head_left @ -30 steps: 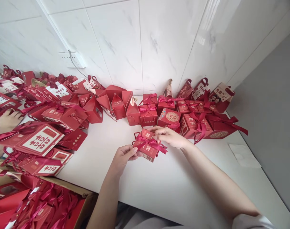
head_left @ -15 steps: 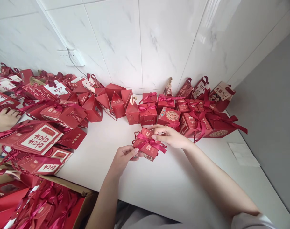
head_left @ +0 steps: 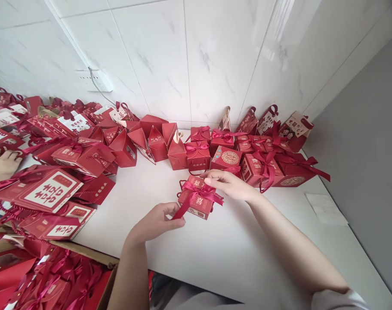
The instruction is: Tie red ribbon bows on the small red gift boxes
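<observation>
A small red gift box [head_left: 196,206] with gold lettering sits on the white table [head_left: 140,193], a pink-red ribbon [head_left: 199,191] tied in a bow across its top. My left hand [head_left: 157,221] pinches one tail of that ribbon between thumb and fingers, drawn out to the left of the box. My right hand [head_left: 226,184] rests at the box's far right corner, fingers behind it and thumb on top; most of its fingertips are hidden. Just behind the box stands another red box with a gold round emblem [head_left: 231,157].
Red gift boxes [head_left: 157,144] line the white tiled wall. Stacked boxes [head_left: 50,189] lie at the left, above a carton [head_left: 113,260] filled with ribboned boxes. Another person's hand [head_left: 4,161] is at the left edge. A white paper [head_left: 325,209] lies at the right.
My left hand has moved from the box's side down and left, and now pulls out a ribbon tail. My right hand stays at the box's far corner.
</observation>
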The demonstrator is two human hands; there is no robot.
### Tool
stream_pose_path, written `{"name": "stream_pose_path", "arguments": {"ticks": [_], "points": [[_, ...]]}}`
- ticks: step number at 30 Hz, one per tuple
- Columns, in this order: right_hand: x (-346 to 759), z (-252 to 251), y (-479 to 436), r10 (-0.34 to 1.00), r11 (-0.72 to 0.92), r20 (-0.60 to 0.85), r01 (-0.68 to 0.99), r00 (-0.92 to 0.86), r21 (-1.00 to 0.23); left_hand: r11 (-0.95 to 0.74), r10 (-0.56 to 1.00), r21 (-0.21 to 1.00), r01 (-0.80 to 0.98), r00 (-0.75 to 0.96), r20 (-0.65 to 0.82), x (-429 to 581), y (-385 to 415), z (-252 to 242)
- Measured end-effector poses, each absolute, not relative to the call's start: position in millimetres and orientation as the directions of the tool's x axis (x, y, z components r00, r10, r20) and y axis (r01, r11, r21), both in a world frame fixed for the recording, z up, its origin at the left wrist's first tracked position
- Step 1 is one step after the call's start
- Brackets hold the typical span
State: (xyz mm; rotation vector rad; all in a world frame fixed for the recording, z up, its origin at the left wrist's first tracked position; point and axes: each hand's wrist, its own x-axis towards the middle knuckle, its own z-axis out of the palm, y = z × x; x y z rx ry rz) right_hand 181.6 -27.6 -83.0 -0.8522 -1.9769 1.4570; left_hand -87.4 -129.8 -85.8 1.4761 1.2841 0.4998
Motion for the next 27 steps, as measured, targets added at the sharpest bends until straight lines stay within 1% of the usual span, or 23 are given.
{"name": "stream_pose_path", "arguments": {"ticks": [1, 2, 3, 5, 6, 7, 8, 9, 11, 14, 18, 22, 27], "points": [[183.9, -81.0, -27.0, 0.748, 0.184, 0.039, 0.151, -0.663, -0.971, 0.121, 0.878, 0.856, 0.502, 0.349, -0.328, -91.8, -129.4, -78.8], [185.9, -79.2, -26.3, 0.745, 0.157, 0.034, 0.126, -0.666, -0.98, 0.115, 0.896, 0.83, 0.546, 0.304, -0.324, -94.1, -128.0, -72.3], [187.5, -77.8, -25.6, 0.742, 0.132, 0.03, 0.103, -0.67, -0.986, 0.124, 0.934, 0.81, 0.573, 0.209, -0.29, -94.0, -125.5, -66.4], [188.8, -77.1, -24.6, 0.728, 0.092, 0.006, 0.09, -0.685, -0.992, 0.096, 0.994, 0.808, 0.581, -0.02, -0.104, -86.0, -117.1, -58.2], [188.6, -77.7, -24.3, 0.72, 0.082, -0.011, 0.101, -0.693, -0.992, 0.048, 0.997, 0.812, 0.581, -0.082, 0.0, -79.1, -111.4, -55.9], [187.9, -78.9, -24.0, 0.712, 0.083, -0.023, 0.117, -0.702, -0.99, -0.027, 0.992, 0.809, 0.588, -0.081, 0.092, -71.0, -105.3, -54.9], [187.0, -80.5, -23.8, 0.703, 0.094, -0.029, 0.132, -0.71, -0.987, -0.109, 0.986, 0.793, 0.599, -0.035, 0.162, -62.7, -99.2, -55.0], [186.0, -82.3, -23.6, 0.695, 0.113, -0.024, 0.142, -0.719, -0.983, -0.18, 0.979, 0.772, 0.61, 0.032, 0.202, -54.8, -93.4, -56.1], [184.1, -86.1, -22.9, 0.679, 0.154, 0.009, 0.131, -0.734, -0.979, -0.257, 0.966, 0.738, 0.624, 0.154, 0.207, -42.2, -84.3, -60.5], [182.6, -90.3, -21.6, 0.67, 0.167, 0.054, 0.08, -0.74, -0.983, -0.266, 0.96, 0.742, 0.616, 0.235, 0.15, -33.2, -78.5, -70.0], [182.1, -94.2, -20.0, 0.695, 0.141, 0.016, 0.114, -0.719, -0.983, -0.271, 0.958, 0.766, 0.583, 0.243, 0.153, -30.9, -78.7, -81.4], [181.2, -98.6, -18.8, 0.718, 0.065, -0.052, 0.141, -0.694, -0.988, -0.269, 0.957, 0.789, 0.553, 0.248, 0.152, -30.2, -78.0, -87.4], [180.0, -100.5, -17.8, 0.717, 0.037, -0.063, 0.128, -0.694, -0.991, -0.235, 0.962, 0.818, 0.525, 0.245, 0.119, -29.8, -76.5, -89.4]]}}
